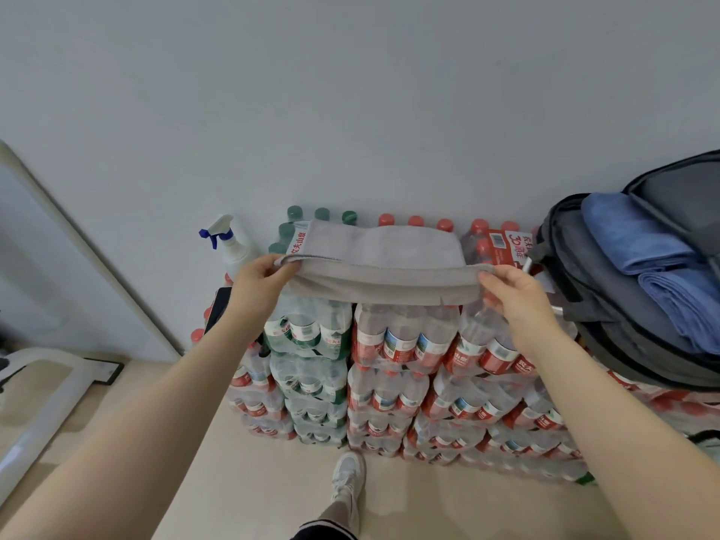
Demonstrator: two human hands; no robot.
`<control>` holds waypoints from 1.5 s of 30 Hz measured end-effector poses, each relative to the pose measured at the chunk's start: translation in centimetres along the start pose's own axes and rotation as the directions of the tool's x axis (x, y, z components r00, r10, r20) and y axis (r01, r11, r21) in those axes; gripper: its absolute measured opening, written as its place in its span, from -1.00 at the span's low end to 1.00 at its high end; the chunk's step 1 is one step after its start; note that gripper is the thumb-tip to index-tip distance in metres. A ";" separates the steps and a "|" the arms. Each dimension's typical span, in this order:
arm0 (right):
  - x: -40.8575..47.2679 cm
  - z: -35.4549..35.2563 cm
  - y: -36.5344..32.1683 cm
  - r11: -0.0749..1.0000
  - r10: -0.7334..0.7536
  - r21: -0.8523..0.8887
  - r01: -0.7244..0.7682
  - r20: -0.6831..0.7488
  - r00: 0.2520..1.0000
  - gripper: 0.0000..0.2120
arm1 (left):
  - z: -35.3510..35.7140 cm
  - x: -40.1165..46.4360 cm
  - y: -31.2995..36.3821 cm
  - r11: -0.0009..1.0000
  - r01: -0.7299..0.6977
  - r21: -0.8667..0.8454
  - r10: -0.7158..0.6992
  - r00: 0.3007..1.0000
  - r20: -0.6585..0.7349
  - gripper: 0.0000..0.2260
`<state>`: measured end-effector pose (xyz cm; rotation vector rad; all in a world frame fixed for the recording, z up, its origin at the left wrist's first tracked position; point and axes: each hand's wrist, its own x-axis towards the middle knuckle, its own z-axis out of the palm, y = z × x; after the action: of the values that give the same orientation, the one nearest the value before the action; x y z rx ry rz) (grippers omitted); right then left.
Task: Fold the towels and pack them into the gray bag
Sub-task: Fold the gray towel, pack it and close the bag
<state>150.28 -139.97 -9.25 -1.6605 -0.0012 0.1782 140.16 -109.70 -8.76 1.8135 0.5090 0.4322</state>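
A gray towel (378, 263) lies folded over on top of the stacked water-bottle packs (389, 344). My left hand (259, 278) pinches its near left corner. Its near right corner is pinched by my right hand (514, 294), and the near edge is lifted a little between the two hands. The gray bag (584, 290), a backpack, lies open on the packs at the right. Inside it are two folded blue towels, one (631, 231) farther back and one (685, 305) nearer.
A white spray bottle (233, 247) with a blue trigger stands at the wall, left of the packs. A dark phone-like object (218, 309) lies by my left wrist. White frames (50, 383) stand on the floor at left. My shoe (348, 477) is near the packs' base.
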 end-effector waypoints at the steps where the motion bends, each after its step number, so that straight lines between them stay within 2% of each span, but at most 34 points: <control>1: 1.0 0.2 -0.1 0.999 -0.015 -0.041 0.014 -0.007 1.000 -0.92 | 0.3 1.1 0.1 1.000 -0.007 0.009 0.008 1.000 -0.008 -0.84; 3: 3.1 0.6 -0.6 0.989 -0.038 -0.142 0.040 0.017 0.999 -0.87 | 0.8 3.4 0.6 1.000 -0.008 0.027 0.008 1.000 -0.010 -0.80; 7: 8.2 1.7 -1.6 0.970 -0.011 -0.241 0.021 0.043 0.999 -0.83 | 1.8 8.6 1.1 0.999 0.038 -0.012 -0.037 0.995 0.088 -0.86; 9: 10.7 2.5 -1.6 0.969 0.007 -0.248 -0.005 0.005 1.000 -0.82 | 2.5 11.0 0.9 0.998 0.064 -0.004 -0.063 0.987 0.151 -0.75; 13: 14.4 4.2 -0.8 0.939 0.038 -0.341 -0.038 -0.008 0.999 -0.80 | 3.5 14.4 -0.4 0.979 0.088 0.182 -0.131 0.963 0.236 -0.65; 16: 15.8 4.8 -0.1 0.898 0.087 -0.430 -0.091 -0.029 0.996 -0.82 | 3.9 16.0 -1.1 0.937 0.069 0.344 -0.148 0.966 0.210 -0.69; 19: 16.4 5.0 -0.2 0.844 0.031 -0.533 -0.057 -0.057 0.998 -0.79 | 4.3 17.1 -1.3 0.866 0.001 0.500 -0.091 0.984 0.156 -0.75; 25: 17.5 5.4 0.1 0.761 -0.008 -0.646 -0.066 -0.111 0.994 -0.79 | 5.3 19.2 -1.5 0.791 -0.054 0.610 -0.045 0.988 0.147 -0.67; 27: 17.6 5.6 0.1 0.695 0.002 -0.714 -0.087 -0.119 0.993 -0.82 | 5.7 19.3 -1.3 0.745 -0.093 0.661 -0.013 0.988 0.154 -0.70; 29: 17.4 5.9 -0.2 0.570 -0.009 -0.817 -0.092 -0.118 0.993 -0.78 | 6.2 19.2 -1.2 0.690 -0.102 0.717 0.006 0.991 0.135 -0.89; 30: 17.2 6.4 -0.4 0.480 -0.043 -0.874 -0.074 -0.108 0.993 -0.74 | 6.3 18.9 -1.3 0.633 -0.153 0.759 0.082 0.988 0.130 -0.84; 31: 16.8 7.1 -0.8 0.400 -0.099 -0.916 -0.029 -0.074 0.992 -0.68 | 6.7 18.6 -1.6 0.546 -0.253 0.799 0.197 0.965 0.171 -0.70; 33: 15.8 9.6 -1.3 0.374 -0.216 -0.911 0.173 0.096 0.972 -0.63 | 7.9 18.1 -1.8 0.437 -0.498 0.749 0.376 0.857 0.351 -0.60; 34: 15.2 11.1 -1.4 0.397 -0.219 -0.871 0.291 0.218 0.951 -0.60 | 8.7 17.7 -1.8 0.400 -0.608 0.685 0.396 0.789 0.469 -0.59; 36: 14.4 14.1 -0.8 0.393 -0.120 -0.807 0.440 0.430 0.895 -0.50 | 10.2 16.9 -1.6 0.454 -0.686 0.568 0.275 0.715 0.643 -0.49; 38: 14.3 15.7 0.0 0.302 -0.011 -0.823 0.482 0.503 0.864 -0.45 | 10.4 16.6 -2.2 0.476 -0.625 0.619 0.095 0.736 0.671 -0.34; 41: 15.1 14.5 0.9 0.200 0.030 -0.870 0.451 0.465 0.885 -0.41 | 9.5 17.1 -3.5 0.419 -0.544 0.727 0.042 0.812 0.582 -0.13; 45: 15.8 10.4 1.5 0.161 0.065 -0.933 0.322 0.335 0.940 -0.37 | 7.9 17.2 -4.3 0.399 -0.428 0.811 0.002 0.884 0.467 -0.07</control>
<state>164.49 -128.15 -13.50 -2.9794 -0.6624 0.3451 158.29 -105.54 -14.44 2.9930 0.1733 -0.1370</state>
